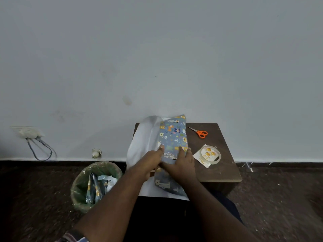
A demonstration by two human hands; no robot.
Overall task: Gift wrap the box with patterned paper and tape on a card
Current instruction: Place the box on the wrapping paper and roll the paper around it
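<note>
Box under blue-grey animal-print wrapping paper (pixel 173 137), white underside showing at its nine o'clock, lying lengthwise on the small dark brown wooden table (pixel 222 172). Left hand (pixel 151 160): fingers fairly straight, pressing the paper's left edge. Right hand (pixel 183 163): flat, fingers spread, pressing the printed top. Orange-handled scissors (pixel 200 132) at two o'clock of the box. Clear tape roll (pixel 210 154) on a white card (pixel 201 158) at three o'clock. Green-lined waste bin (pixel 96 186) holding paper scraps at eight o'clock, on the floor.
</note>
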